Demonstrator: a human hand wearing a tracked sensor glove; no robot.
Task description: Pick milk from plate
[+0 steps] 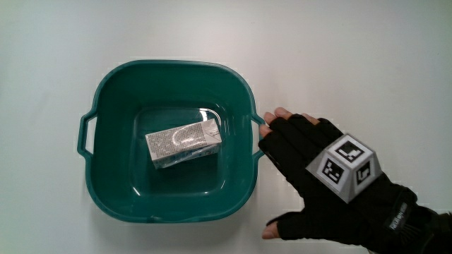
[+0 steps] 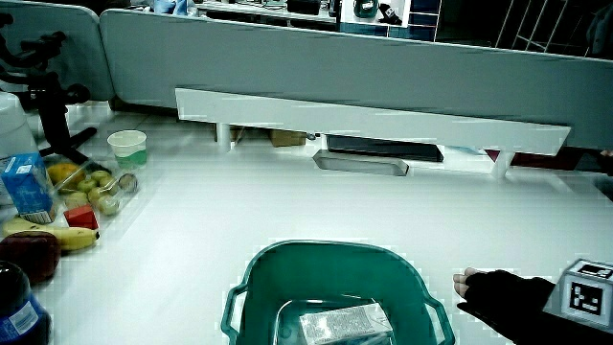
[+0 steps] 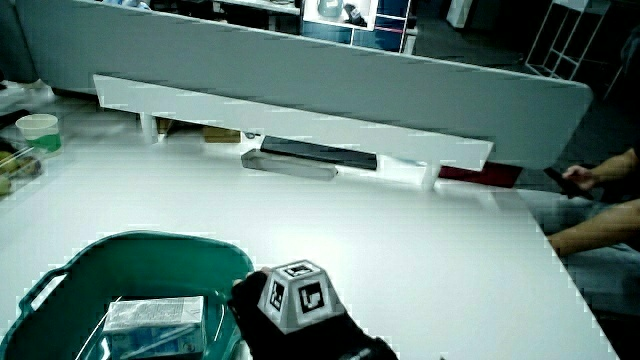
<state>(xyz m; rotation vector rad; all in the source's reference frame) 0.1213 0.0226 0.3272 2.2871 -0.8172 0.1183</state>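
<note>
Teal plastic forms the basin (image 1: 106, 190) that holds the milk carton (image 1: 183, 143), a deep, square-cornered tub with a handle loop at its rim rather than a flat plate. The carton is a small rectangular box lying flat on its long side on the basin's floor, roughly in the middle and turned slightly askew to the basin's walls. Its upward face is pale grey-white with a block of fine dark print toward one end and a curved lighter band across it; the side face below shows a greenish tint. In both side views the carton (image 2: 345, 324) (image 3: 153, 320) shows as a low pale slab well beneath the rim. The hand (image 1: 325, 180) rests on the white table (image 1: 353, 63) just beside the basin, outside it, palm down, with its fingers (image 1: 282, 116) spread and relaxed, grasping nothing; the bare fingertips lie close to the basin's rim, and the thumb points toward the person. The patterned cube (image 1: 346, 168) sits on the glove's back. In a side view a paper cup (image 2: 127, 149), a blue carton (image 2: 26, 187), bananas (image 2: 43, 233) and other fruit stand at the table's edge, well apart from the basin.
</note>
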